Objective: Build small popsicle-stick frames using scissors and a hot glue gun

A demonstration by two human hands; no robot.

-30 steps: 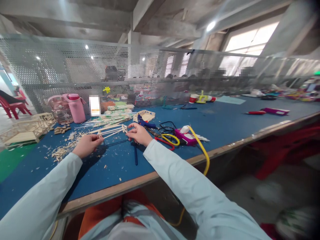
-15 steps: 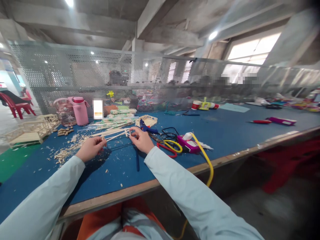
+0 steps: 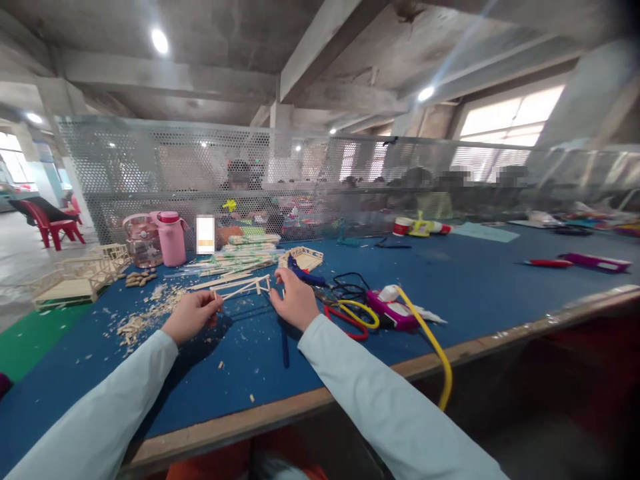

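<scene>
A small frame of thin pale wooden sticks [image 3: 245, 287] is held above the blue tabletop. My left hand [image 3: 193, 315] pinches its left end between thumb and fingers. At the frame's right end, my right hand [image 3: 296, 300] has its thumb and index finger apart, close beside the upright piece; whether they touch it I cannot tell. Just behind my right hand lies a blue-handled tool [image 3: 305, 272], partly hidden by the fingers. Beneath that hand, a dark blue rod [image 3: 285, 347] rests on the table.
Scissors [image 3: 357, 317] and a purple device with a yellow cord [image 3: 400, 313] lie to the right. Wood scraps [image 3: 145, 320], peanuts [image 3: 140, 277] and stick bundles [image 3: 245, 253] are at left and behind. A pink bottle [image 3: 172, 241] stands near the mesh partition [image 3: 175, 160].
My right hand's fingers have loosened from the frame's right end and moved slightly away. My left hand still holds the other end. The view has shifted, so everything sits lower and further right.
</scene>
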